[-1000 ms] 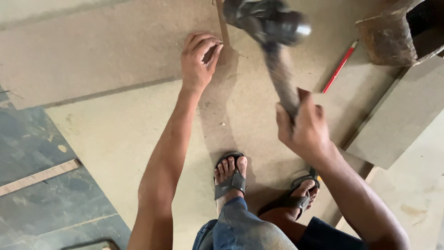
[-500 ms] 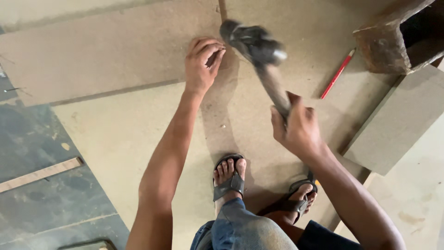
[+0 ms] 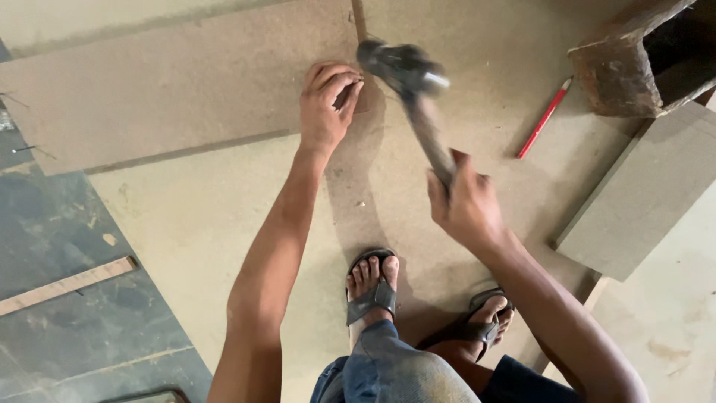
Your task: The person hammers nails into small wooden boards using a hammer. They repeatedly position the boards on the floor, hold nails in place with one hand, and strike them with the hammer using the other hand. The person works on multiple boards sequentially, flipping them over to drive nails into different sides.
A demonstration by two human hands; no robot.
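Two hands: right hand (image 3: 466, 205) grips hammer (image 3: 406, 67), left hand (image 3: 328, 104) at board (image 3: 171, 97) edge.

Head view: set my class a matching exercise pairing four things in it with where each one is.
Things:
1. hammer
2. red pencil
3. left hand
4. wooden strip

Places:
A. on the dark floor at the left
B. on the board edge, fingers pinched together
C. gripped in the right hand
D. lying on the board near the wooden block

Pairs: 1-C, 2-D, 3-B, 4-A

hammer (image 3: 406, 82) right of left hand (image 3: 324, 112) on board (image 3: 171, 104), pencil (image 3: 543, 119) farther right
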